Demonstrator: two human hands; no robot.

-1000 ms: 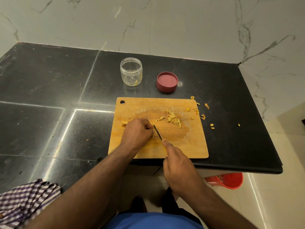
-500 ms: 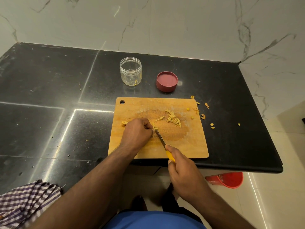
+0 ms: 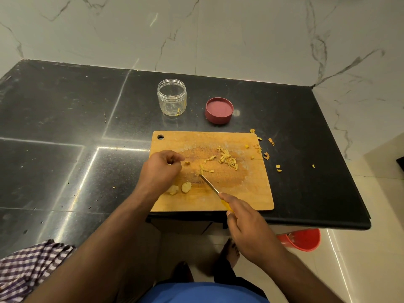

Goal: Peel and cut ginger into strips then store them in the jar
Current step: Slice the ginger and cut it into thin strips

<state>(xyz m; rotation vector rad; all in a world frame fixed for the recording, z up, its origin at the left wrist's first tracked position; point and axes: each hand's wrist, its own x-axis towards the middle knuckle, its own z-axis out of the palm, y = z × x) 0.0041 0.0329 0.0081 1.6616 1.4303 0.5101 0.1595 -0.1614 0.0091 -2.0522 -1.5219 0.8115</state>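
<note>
my right hand (image 3: pixel 247 226) grips the knife (image 3: pixel 209 185), tip on the board (image 3: pixel 258 189). left hand (image 3: pixel 161 169): fingers curled, contents unclear. strips (image 3: pixel 227 159) lie mid-board; two ginger pieces (image 3: pixel 186 186) nearer me. jar (image 3: pixel 172 97) stands open behind.

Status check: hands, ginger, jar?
Right hand grips knife; left hand curled over cutting board. Ginger strips on board, jar open. Nothing blocking.

The person wears a plain blue garment (image 3: pixel 203 291) at the waist and dark trousers (image 3: pixel 227 274) below it (both forearms bare, no sleeves showing), with bare feet (image 3: pixel 229 250).
</note>
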